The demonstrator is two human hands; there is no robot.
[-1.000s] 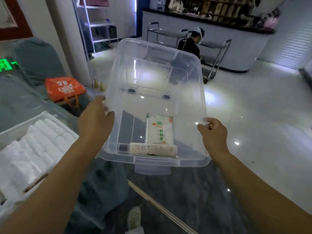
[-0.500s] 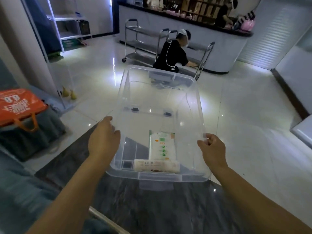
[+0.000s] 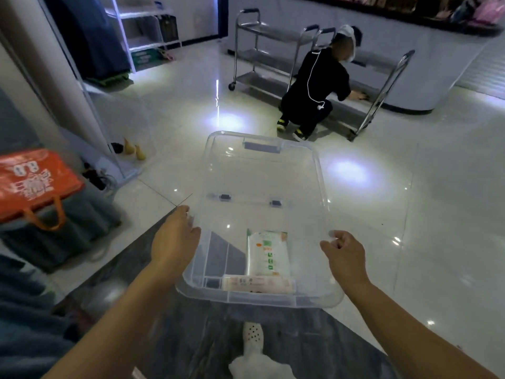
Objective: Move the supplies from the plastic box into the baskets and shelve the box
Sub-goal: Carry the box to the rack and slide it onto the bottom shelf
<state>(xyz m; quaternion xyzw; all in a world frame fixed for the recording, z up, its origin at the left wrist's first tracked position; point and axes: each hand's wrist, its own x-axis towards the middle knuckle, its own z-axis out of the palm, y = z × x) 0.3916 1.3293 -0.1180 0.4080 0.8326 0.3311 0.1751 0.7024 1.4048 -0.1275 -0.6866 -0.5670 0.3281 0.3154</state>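
Note:
I carry a clear plastic box (image 3: 262, 170) in front of me above the floor. My left hand (image 3: 175, 239) grips its left rim and my right hand (image 3: 343, 254) grips its right rim. Inside, at the near end, lie a flat white packet with green and orange print (image 3: 267, 253) and a white roll-shaped pack (image 3: 258, 284) across the near wall. No basket is in view.
A crouching person in black (image 3: 317, 86) works at steel trolleys (image 3: 262, 50) ahead, before a white counter (image 3: 437, 64). An orange bag (image 3: 35, 181) sits on a grey-covered seat at left. White shelving (image 3: 144, 31) stands far left. A dark rug (image 3: 300, 348) lies underfoot.
The view has swung right and down: the tray of white rolls at left has gone out of sight and the box sits lower in view. Both hands keep their hold.

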